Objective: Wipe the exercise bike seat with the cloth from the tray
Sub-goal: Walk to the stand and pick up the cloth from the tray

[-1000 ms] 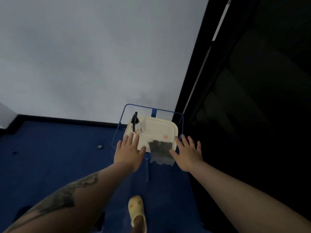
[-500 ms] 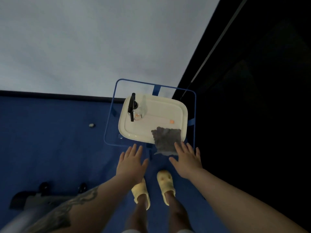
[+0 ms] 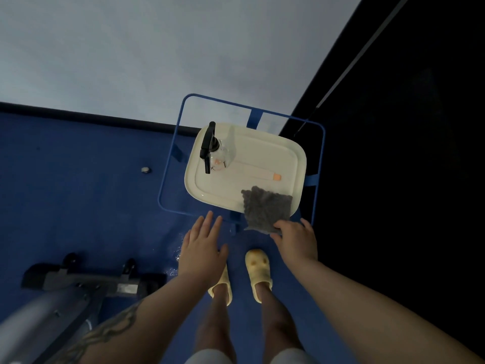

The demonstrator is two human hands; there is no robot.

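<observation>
A grey fluffy cloth [image 3: 266, 208] hangs over the near right corner of a cream tray [image 3: 262, 158]. The tray rests on a glass-topped side table with a blue metal frame [image 3: 172, 164]. My right hand [image 3: 295, 239] pinches the cloth's near edge with curled fingers. My left hand [image 3: 202, 249] hovers flat with fingers spread, just in front of the table and touching nothing. Part of the exercise bike's grey frame and base [image 3: 78, 282] shows at the lower left; its seat is out of view.
A clear spray bottle with a black trigger [image 3: 214, 151] stands at the tray's far left, and a small orange-tipped item [image 3: 275, 176] lies mid-tray. A pale wall is behind, a dark area to the right. My feet in yellow slippers [image 3: 258, 269] stand on blue carpet.
The view has tilted down and closer to the tray, bringing the bike base into sight. My right hand went from flat beside the cloth to closing on its near edge.
</observation>
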